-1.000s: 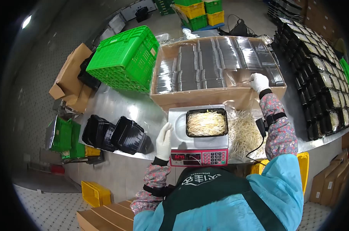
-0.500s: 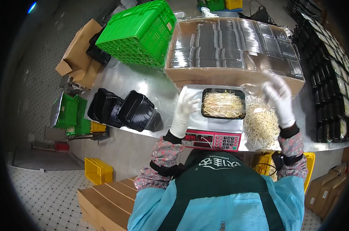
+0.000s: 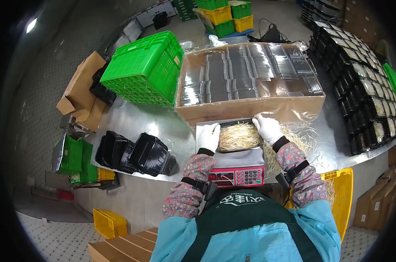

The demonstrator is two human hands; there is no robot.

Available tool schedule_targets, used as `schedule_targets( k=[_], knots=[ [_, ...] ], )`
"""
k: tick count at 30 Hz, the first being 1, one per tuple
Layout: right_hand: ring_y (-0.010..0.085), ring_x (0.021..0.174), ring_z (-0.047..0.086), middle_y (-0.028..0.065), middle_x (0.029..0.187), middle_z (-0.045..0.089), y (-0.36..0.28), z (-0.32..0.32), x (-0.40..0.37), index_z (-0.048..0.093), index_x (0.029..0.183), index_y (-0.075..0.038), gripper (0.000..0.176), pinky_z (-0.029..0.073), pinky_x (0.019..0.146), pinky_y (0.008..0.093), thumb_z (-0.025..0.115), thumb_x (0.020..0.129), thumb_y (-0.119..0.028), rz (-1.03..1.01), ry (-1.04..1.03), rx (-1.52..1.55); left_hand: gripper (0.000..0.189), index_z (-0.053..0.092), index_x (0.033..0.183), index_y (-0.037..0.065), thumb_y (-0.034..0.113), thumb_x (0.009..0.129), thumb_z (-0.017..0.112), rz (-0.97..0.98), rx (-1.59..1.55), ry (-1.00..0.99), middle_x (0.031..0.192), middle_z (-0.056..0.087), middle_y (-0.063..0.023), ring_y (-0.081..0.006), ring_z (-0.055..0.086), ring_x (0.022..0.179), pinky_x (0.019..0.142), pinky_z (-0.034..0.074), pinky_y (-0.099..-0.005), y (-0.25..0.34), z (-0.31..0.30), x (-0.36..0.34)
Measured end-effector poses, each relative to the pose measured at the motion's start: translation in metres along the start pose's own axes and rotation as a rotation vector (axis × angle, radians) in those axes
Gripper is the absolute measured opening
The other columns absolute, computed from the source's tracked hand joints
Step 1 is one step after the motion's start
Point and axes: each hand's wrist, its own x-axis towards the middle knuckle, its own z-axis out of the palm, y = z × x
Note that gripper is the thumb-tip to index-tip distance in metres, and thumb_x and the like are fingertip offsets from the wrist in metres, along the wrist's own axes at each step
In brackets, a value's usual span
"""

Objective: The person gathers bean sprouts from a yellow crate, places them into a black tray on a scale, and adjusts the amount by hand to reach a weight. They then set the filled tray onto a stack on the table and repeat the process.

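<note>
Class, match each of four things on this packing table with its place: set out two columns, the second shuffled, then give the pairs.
1 green crate
2 tray of bean sprouts
3 stacked empty black trays
4 clear lids

a inside the cardboard box
b on the scale, between left hand and right hand
c far side of the table, left of the cardboard box
d left of the scale, lying on their sides

Pairs: 1-c, 2-b, 3-d, 4-a
</note>
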Motion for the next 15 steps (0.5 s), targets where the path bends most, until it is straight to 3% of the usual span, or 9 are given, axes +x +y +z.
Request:
schedule_targets(
  k=[2, 3, 5, 9, 10, 15],
  knots=[
    [0.0331, 0.074, 0.067, 0.0175, 0.077, 0.068, 0.002, 0.005, -0.001, 0.066, 0.104, -0.011, 0.031, 0.052, 0.068, 0.0445, 0.053, 0.096, -0.038, 0.095, -0.069, 0.089, 0.031, 0.07, 0.11, 0.006, 0.029, 0.092, 0.06, -0.038, -0.12, -0.06, 0.102, 0.069, -0.0167, -0.033, 0.064, 0.091, 0.087, 0.049, -0.0395, -0.008, 0.006, 0.004],
    [0.0327, 0.078, 0.068, 0.02, 0.082, 0.068, 0.002, 0.005, -0.002, 0.066, 0.105, -0.01, 0.031, 0.053, 0.071, 0.0433, 0.054, 0.095, -0.038, 0.122, -0.075, 0.164, 0.032, 0.069, 0.112, 0.003, 0.027, 0.092, 0.061, -0.022, -0.143, -0.082, 0.102, 0.069, -0.0172, -0.0291, 0.065, 0.094, 0.088, 0.049, -0.0365, -0.013, 0.008, 0.005],
    [0.027, 0.08, 0.068, 0.0185, 0.086, 0.07, 0.011, 0.023, -0.005, 0.066, 0.103, -0.006, 0.031, 0.052, 0.074, 0.0387, 0.058, 0.094, -0.035, 0.17, -0.045, 0.421, 0.033, 0.067, 0.113, -0.002, 0.023, 0.091, 0.064, -0.126, -0.352, -0.166, 0.106, 0.07, -0.0143, -0.0214, 0.065, 0.096, 0.088, 0.049, -0.0317, -0.014, 0.006, 0.005],
    [0.0133, 0.08, 0.064, 0.0098, 0.088, 0.07, 0.025, 0.055, 0.001, 0.066, 0.099, 0.001, 0.03, 0.05, 0.076, 0.0301, 0.068, 0.091, -0.028, 0.331, -0.107, 1.074, 0.033, 0.065, 0.115, -0.006, 0.012, 0.087, 0.068, -0.274, -0.668, -0.22, 0.107, 0.069, -0.0105, -0.0166, 0.063, 0.097, 0.087, 0.049, -0.0275, -0.023, 0.011, 0.004],
    [0.0082, 0.078, 0.059, 0.0034, 0.085, 0.068, 0.027, 0.058, 0.003, 0.066, 0.094, 0.003, 0.027, 0.049, 0.074, 0.0267, 0.071, 0.089, -0.023, 0.359, -0.108, 1.085, 0.032, 0.065, 0.114, -0.006, 0.01, 0.086, 0.069, -0.313, -0.779, -0.198, 0.107, 0.069, -0.0103, -0.0164, 0.063, 0.098, 0.087, 0.049, -0.0276, -0.025, 0.015, 0.002],
    [0.0089, 0.077, 0.06, 0.005, 0.085, 0.069, 0.03, 0.062, 0.008, 0.066, 0.093, 0.003, 0.027, 0.049, 0.073, 0.0265, 0.071, 0.088, -0.023, 0.401, -0.159, 1.059, 0.026, 0.067, 0.107, -0.005, 0.005, 0.083, 0.07, -0.408, -1.088, -0.118, 0.101, 0.069, -0.0083, -0.016, 0.064, 0.09, 0.081, 0.051, -0.0279, -0.044, 0.044, 0.001]
  ],
)
